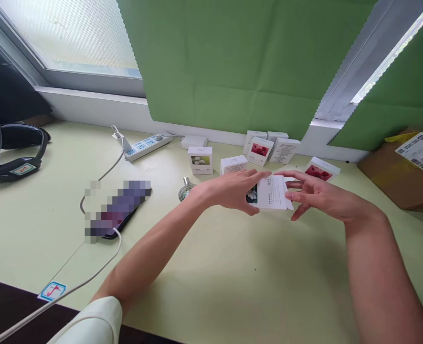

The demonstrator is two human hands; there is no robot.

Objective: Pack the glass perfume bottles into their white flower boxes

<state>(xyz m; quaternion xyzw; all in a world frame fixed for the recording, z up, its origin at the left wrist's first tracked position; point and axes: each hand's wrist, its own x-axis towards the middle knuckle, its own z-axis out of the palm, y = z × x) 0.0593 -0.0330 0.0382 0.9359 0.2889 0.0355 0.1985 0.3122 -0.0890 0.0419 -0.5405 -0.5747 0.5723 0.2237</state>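
A small white box point(273, 193) with a white-flower picture is tilted on its side above the table. My left hand point(235, 188) grips its left end between thumb and fingers. At the box's right end, where a flap sticks out, is my right hand point(313, 193), its fingers spread and touching or close to the flap. Behind my hands stand a white box with a flower picture point(200, 161), a white box with printed text point(234, 164) and a red-flower box point(259, 150) among others. Another red-flower box point(322, 168) leans behind my right hand.
A round metal-and-glass object point(185, 189) lies left of my left hand. Further left are a phone point(125, 210) with a white cable, a power strip point(149, 145) and a black headset point(14, 165). A cardboard box point(397, 181) sits at right.
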